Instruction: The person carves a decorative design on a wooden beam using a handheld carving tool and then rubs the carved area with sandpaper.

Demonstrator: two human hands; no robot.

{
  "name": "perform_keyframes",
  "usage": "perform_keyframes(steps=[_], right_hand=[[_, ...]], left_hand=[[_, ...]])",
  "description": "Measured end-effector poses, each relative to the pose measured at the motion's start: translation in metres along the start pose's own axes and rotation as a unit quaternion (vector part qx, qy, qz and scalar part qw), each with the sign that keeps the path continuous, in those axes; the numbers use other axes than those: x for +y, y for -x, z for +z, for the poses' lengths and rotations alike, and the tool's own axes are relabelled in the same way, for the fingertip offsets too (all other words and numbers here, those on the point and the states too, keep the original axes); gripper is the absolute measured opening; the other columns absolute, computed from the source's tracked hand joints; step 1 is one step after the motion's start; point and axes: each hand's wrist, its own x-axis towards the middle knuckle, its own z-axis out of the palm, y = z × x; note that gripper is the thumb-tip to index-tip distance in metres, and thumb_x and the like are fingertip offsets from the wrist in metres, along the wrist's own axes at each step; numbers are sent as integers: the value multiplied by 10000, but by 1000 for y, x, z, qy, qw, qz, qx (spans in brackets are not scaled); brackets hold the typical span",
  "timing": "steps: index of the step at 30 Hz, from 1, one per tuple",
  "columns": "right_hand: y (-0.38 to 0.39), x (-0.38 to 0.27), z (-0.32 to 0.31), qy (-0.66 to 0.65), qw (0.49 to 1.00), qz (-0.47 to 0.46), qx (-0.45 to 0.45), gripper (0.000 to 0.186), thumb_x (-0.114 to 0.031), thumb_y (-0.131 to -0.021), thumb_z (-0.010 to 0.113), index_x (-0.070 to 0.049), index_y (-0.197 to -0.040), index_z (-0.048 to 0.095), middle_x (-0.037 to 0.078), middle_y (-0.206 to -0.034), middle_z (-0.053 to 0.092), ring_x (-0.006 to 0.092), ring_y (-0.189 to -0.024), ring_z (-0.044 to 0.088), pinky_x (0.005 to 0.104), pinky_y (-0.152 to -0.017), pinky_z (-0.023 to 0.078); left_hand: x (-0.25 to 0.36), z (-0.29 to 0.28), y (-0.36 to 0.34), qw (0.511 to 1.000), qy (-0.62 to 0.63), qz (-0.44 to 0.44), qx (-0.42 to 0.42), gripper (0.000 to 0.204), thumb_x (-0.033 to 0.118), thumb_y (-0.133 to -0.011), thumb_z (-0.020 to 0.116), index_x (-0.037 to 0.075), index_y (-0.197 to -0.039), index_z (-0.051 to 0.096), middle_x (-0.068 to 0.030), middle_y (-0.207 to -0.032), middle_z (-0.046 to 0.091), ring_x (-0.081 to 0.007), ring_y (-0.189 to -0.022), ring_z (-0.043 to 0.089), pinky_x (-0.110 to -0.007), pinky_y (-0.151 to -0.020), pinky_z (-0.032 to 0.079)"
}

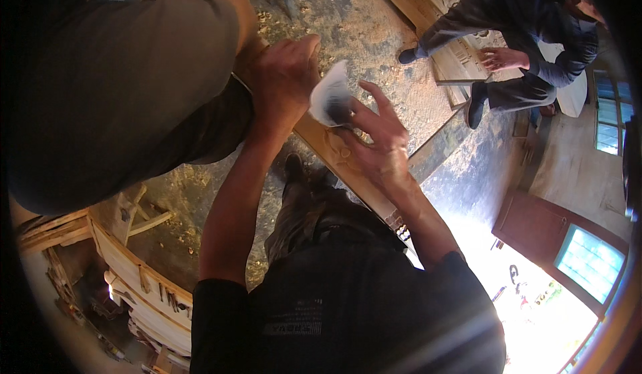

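Note:
A long, narrow wooden board (pixel 364 183) with carved relief runs slantwise in front of my body, under both hands. My right hand (pixel 381 136) is over the board, its fingertips against a small, curved white sheet (pixel 329 98) that looks like paper or sandpaper. One finger stands away from the sheet. My left hand (pixel 284 73) is closed near the board's far left end, beside the sheet. Whatever lies inside its curled fingers is hidden.
A person in dark clothes (pixel 227 73) is close at my left. Another person's hand (pixel 505 59) rests on a carved board (pixel 461 59) at the upper right. Wood shavings litter the floor (pixel 374 46). At the lower left, tools lie along a wooden bench (pixel 144 260).

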Motion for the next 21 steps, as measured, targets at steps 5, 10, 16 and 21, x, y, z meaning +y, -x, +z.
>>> perform_keyframes(steps=[5, 10, 16, 21], right_hand=[[-1, -6, -8, 9, 1000, 10, -13, 340, -57, -809, 941, -120, -1127, 840, 37, -1345, 832, 398, -1426, 699, 487, -1059, 658], [-8, -10, 0, -11, 1000, 18, -9, 358, -48, -824, 922, -130, -1165, 847, 24, -1346, 832, 393, -1429, 698, 487, -1064, 658], [8, -9, -12, -7, 996, 78, -35, 317, -47, -831, 919, -119, -1128, 832, 40, -1327, 831, 374, -1445, 688, 496, -1063, 655], [-8, -19, -11, -5, 998, 54, -33, 350, -25, -848, 920, -115, -1179, 848, 63, -1352, 834, 371, -1465, 677, 491, -1087, 639]], left_hand=[[2, -3, 0, 1000, -5, -17, -11, 117, 58, -975, 755, 90, -1085, 781, -128, -909, 786, -349, -865, 762, -483, -753, 609], [1, -3, -2, 999, -25, -15, -20, 109, 40, -970, 750, 89, -1067, 768, -124, -883, 770, -350, -853, 756, -489, -739, 602], [7, -7, -2, 1000, -8, -18, -20, 131, 44, -956, 770, 91, -1078, 776, -124, -882, 768, -350, -852, 756, -491, -749, 601], [4, -7, 1, 997, -13, -42, -57, 135, 52, -966, 758, 96, -1091, 787, -121, -910, 788, -347, -870, 766, -484, -769, 615]])
